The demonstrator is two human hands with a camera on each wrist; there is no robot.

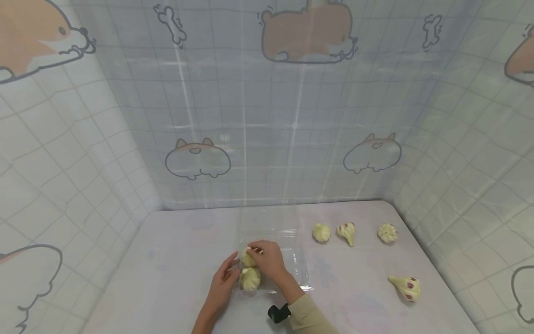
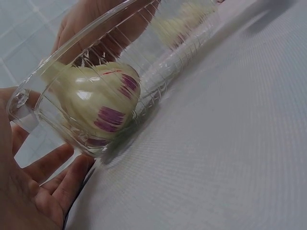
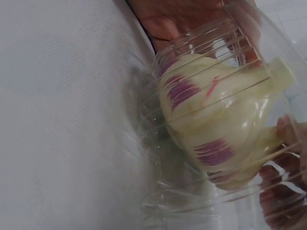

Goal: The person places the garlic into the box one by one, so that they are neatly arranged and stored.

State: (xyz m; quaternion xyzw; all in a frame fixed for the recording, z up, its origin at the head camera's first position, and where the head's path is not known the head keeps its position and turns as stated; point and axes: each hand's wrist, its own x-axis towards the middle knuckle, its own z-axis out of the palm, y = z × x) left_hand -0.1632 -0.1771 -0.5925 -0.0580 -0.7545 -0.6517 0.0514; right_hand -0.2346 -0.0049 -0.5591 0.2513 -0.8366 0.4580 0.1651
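Observation:
A clear plastic clamshell box (image 1: 297, 264) lies with its lid folded back on the table. Two garlic bulbs stand along its left side: the front garlic bulb (image 1: 250, 279), purple-marked in the left wrist view, and a rear garlic bulb (image 1: 248, 258). My right hand (image 1: 269, 260) reaches into the box and pinches the rear bulb near its stem. My left hand (image 1: 223, 280) rests against the box's left wall, its fingers fairly straight. Through the plastic in the right wrist view, the front garlic bulb (image 3: 211, 110) partly covers the pinched one.
Right of the box lie a round garlic bulb (image 1: 321, 233), a stemmed garlic bulb (image 1: 346, 232), another garlic bulb (image 1: 387, 233), and a purple-spotted garlic bulb (image 1: 408, 288) nearer the right edge. A dark green object (image 1: 278, 313) is by my right wrist. Patterned curtains (image 1: 288, 106) enclose the table.

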